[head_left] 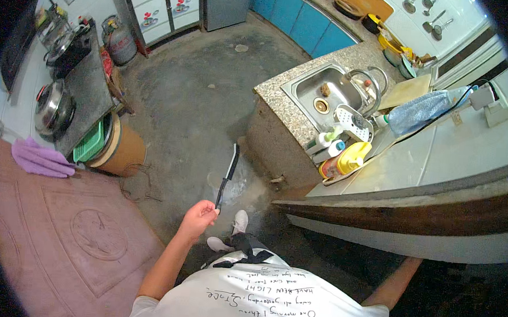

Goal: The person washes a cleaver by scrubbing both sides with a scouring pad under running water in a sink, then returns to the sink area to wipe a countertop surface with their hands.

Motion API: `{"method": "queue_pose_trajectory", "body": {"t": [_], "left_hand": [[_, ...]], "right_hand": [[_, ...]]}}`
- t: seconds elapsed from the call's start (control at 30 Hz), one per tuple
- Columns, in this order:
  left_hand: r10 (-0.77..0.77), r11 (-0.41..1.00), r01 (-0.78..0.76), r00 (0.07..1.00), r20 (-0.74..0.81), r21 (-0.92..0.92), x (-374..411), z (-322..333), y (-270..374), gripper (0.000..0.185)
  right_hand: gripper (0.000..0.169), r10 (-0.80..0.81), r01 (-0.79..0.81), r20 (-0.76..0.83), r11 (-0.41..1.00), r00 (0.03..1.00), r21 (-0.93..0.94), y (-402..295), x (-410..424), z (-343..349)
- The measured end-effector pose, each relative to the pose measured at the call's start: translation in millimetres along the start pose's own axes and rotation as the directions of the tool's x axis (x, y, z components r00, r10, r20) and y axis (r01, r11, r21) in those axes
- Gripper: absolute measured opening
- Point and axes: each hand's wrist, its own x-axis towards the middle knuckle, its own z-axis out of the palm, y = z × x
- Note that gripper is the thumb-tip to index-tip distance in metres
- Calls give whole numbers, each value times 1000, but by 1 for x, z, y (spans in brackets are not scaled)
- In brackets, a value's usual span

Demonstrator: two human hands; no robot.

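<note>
My left hand (200, 218) is closed around the dark handle of a long narrow brush (231, 166), held in front of me over the concrete floor. The brush has a black and white head that points away from me. My right forearm reaches out at the lower right, and its hand is hidden behind the edge of the wall. A granite-look counter (275, 90) with a stainless steel sink (311, 85) stands ahead to the right. By the sink are a pump bottle (320, 141), a yellow-topped bottle (352, 158) and a white perforated caddy (353, 123).
A pink door (101, 236) stands at the left, with a purple cloth (42, 158) at its top. Beyond it are a stove table (85, 91) with a lidded pan (54, 109), a brown bin (128, 148) and a gas cylinder (119, 41). A wall edge (399, 211) juts in at the right.
</note>
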Motion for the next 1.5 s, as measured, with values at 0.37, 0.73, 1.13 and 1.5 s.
{"method": "queue_pose_trajectory", "body": {"t": [0.37,0.73,1.13,1.5], "left_hand": [[-33,997,24,993,115,72,116,8,90,12],[-199,977,156,910,363,146,269,-65,182,16],[-224,936,-18,740,635,352,422,-58,271,12],[-241,801,-176,779,579,572,546,18,316,26]], "right_hand": [[32,213,-248,-267,963,940,-105,73,-44,-46],[18,974,-982,-215,26,66,-187,216,-456,29],[39,454,-574,831,791,320,-211,23,-526,537],[13,631,-733,655,659,415,-170,92,-456,636]]}}
